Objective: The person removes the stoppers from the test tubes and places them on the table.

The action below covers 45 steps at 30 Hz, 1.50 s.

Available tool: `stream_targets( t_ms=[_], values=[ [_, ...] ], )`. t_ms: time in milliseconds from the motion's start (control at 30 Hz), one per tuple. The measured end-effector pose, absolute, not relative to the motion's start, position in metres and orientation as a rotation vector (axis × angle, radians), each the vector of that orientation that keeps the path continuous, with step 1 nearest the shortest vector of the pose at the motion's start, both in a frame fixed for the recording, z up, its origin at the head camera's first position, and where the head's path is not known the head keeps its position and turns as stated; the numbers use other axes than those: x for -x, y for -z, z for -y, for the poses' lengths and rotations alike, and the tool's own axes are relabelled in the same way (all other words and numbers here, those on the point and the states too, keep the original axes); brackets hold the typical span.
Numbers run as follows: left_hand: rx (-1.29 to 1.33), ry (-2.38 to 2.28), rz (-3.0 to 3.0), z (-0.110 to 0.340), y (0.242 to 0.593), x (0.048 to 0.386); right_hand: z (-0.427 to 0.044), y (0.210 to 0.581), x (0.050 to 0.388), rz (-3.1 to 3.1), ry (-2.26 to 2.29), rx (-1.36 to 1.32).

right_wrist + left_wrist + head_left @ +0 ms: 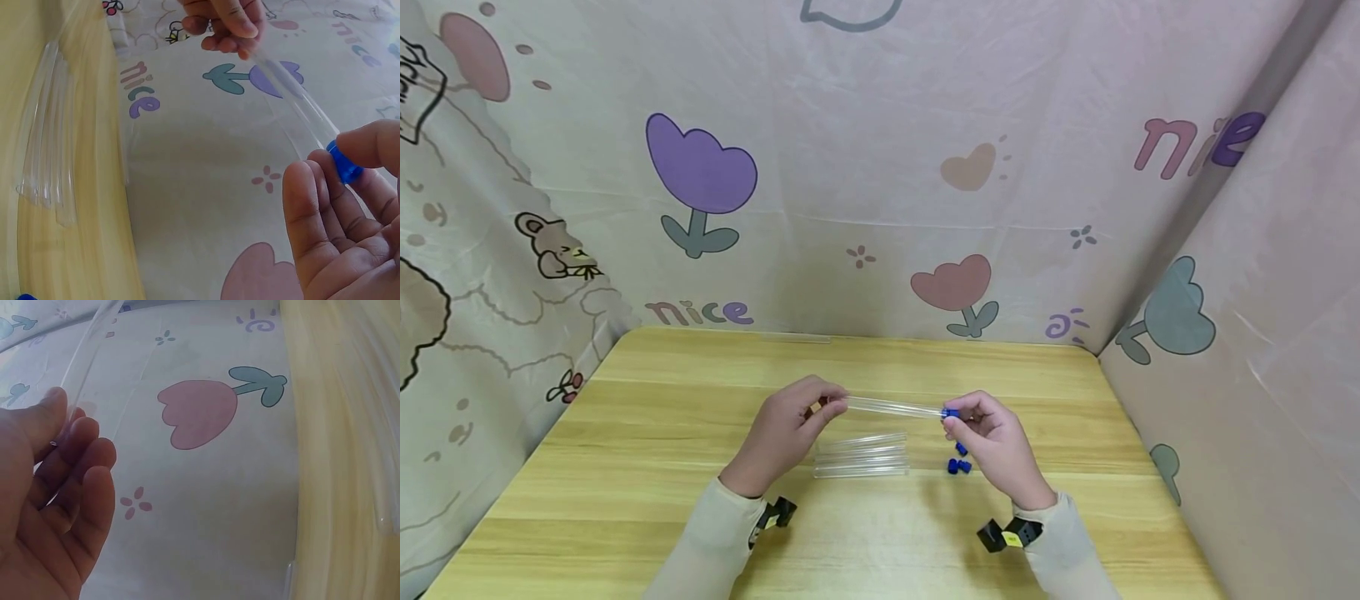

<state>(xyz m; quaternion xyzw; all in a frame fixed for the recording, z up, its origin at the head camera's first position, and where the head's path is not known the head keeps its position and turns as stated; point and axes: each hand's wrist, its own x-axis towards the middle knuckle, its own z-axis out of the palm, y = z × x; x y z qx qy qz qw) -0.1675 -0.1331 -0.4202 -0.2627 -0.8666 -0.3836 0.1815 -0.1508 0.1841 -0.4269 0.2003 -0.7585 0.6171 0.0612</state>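
Note:
A clear test tube (895, 407) is held nearly level above the table between both hands. My left hand (784, 429) pinches its left end between thumb and fingers. At the other end, my right hand (1000, 442) pinches a blue cap (344, 164), which sits at the tube's mouth; how far it is pushed on cannot be told. Below lie several more clear tubes (861, 461), side by side on the tabletop. Several loose blue caps (952, 466) lie to their right, close under my right hand.
The wooden table (625, 467) meets a printed cloth (820, 167) at the back and both sides. Along the far edge lies a thin clear strip or tube (796, 338). Black cameras (1000, 535) sit on both wrists.

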Motion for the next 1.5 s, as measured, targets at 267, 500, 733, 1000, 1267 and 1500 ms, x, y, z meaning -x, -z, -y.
stream_targets(
  t_ms=[267, 500, 733, 1000, 1267, 1500],
  values=[
    [0.694, 1.096, 2.428, 0.135, 0.423, 0.172, -0.188, 0.426, 0.155, 2.274, -1.981, -0.472],
    [0.485, 0.993, 2.602, 0.138, 0.432, 0.178, -0.191, 0.429, 0.159, 2.289, -1.986, -0.423],
    [0.358, 0.909, 2.81, 0.14, 0.45, 0.185, -0.191, 0.429, 0.159, 2.315, -1.95, -0.445],
    [0.321, 0.91, 2.872, 0.14, 0.463, 0.191, -0.189, 0.43, 0.158, 2.331, -1.921, -0.484],
    [0.302, 0.886, 2.924, 0.143, 0.473, 0.195, -0.188, 0.432, 0.159, 2.329, -1.915, -0.484],
    [0.314, 0.891, 2.951, 0.146, 0.482, 0.198, -0.188, 0.434, 0.159, 2.349, -1.906, -0.473]
  ],
)
